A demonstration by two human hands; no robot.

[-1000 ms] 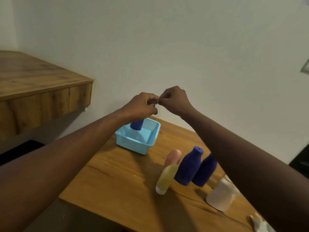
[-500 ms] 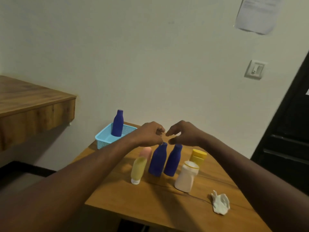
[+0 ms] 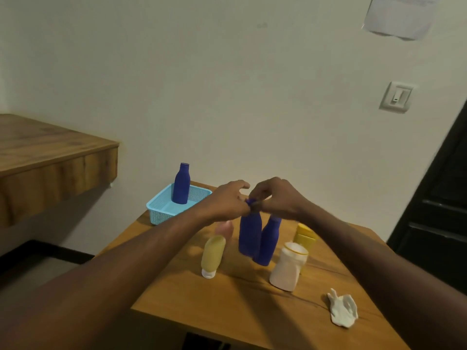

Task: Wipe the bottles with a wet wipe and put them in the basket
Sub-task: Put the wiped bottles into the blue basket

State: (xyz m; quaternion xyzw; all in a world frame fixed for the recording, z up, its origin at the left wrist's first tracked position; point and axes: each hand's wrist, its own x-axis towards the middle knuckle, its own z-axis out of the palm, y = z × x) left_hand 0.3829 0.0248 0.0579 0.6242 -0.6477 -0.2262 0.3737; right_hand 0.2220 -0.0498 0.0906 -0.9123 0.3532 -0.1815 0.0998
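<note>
On the wooden table (image 3: 252, 304) stand two blue bottles close together. Both my left hand (image 3: 227, 202) and my right hand (image 3: 274, 198) pinch the top of the left blue bottle (image 3: 249, 234); its cap is mostly hidden by my fingers. The second blue bottle (image 3: 270, 242) stands just right of it. A third blue bottle (image 3: 181, 184) stands upright in the light blue basket (image 3: 161, 210) at the table's far left corner. The crumpled white wet wipe (image 3: 343, 310) lies loose at the front right of the table.
A yellow-green tube (image 3: 212, 255) stands cap down with a pink tube (image 3: 225, 228) behind it. A white bottle (image 3: 289, 269) and a yellow bottle (image 3: 304, 234) stand to the right. A wooden shelf (image 3: 50, 157) juts out at left; a dark door (image 3: 442, 210) is at right.
My hands came down from above the basket to the two blue bottles, and my fingers closed on the top of the left one. The view swung right and down.
</note>
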